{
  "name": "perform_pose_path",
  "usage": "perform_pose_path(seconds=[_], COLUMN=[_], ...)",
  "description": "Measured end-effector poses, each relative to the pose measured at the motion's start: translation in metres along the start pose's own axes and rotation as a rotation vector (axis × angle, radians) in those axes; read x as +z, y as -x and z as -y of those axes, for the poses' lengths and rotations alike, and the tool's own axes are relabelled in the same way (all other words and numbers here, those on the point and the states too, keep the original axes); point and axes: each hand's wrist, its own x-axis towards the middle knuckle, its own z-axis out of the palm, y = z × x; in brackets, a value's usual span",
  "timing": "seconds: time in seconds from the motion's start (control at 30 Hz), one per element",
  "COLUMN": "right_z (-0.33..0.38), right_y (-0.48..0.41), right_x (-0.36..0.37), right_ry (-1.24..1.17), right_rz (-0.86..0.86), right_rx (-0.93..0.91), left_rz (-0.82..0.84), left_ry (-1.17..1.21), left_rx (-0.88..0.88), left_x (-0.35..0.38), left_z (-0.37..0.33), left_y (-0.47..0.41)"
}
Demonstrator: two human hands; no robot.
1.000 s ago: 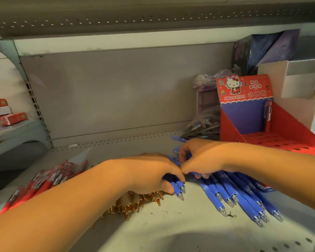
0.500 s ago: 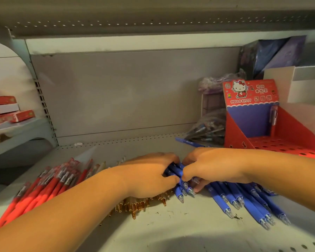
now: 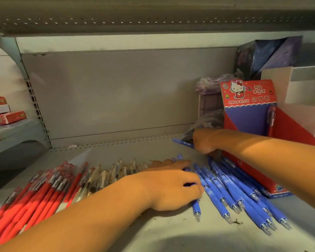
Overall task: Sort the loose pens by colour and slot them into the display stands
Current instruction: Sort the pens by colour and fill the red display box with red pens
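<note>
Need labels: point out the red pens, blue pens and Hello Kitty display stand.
red pens (image 3: pixel 35 193), head view, barrels mid-pile
blue pens (image 3: pixel 225 190), head view, a barrel mid-row
Hello Kitty display stand (image 3: pixel 247 95), head view, header card

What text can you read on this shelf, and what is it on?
"HELLO KITTY": header card of the red display stand.
Characters beside it on the card: too blurred to read.
Print on the blue pens and the red boxes: too small to read.

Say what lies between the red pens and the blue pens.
Head view: a row of pale clear-barrelled pens lies between the red pens and the blue pens; the left hand lies over its right end.
</note>
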Motion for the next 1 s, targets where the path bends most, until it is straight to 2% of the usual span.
perform_pose_path(seconds=[0.1, 0.3, 0.43, 0.6, 0.9, 1.0], right_z=[0.005, -0.004, -0.011, -0.009, 0.017, 0.014], right_y=[-0.008, -0.010, -0.014, -0.027, -0.049, -0.050], right_x=[0.014, 0.013, -0.003, -0.011, 0.017, 0.017], right_ry=[0.140, 0.208, 0.183, 0.036, 0.206, 0.197], right_rz=[0.002, 0.006, -0.009, -0.158, -0.034, -0.029], right_rx=[0.021, 0.026, 0.039, -0.042, -0.144, -0.156], left_rz=[0.005, 0.061, -0.102, -0.194, -0.218, -0.151], left_ry=[-0.076, -0.106, -0.098, -0.117, -0.110, -0.141], left_rx=[-0.012, -0.004, 0.071, 0.153, 0.141, 0.115], left_x=[0.001, 0.004, 0.003, 0.000, 0.008, 0.011], left_z=[0.004, 0.011, 0.010, 0.007, -0.004, -0.009], left_y=[0.005, 0.011, 0.009, 0.014, 0.013, 0.014])
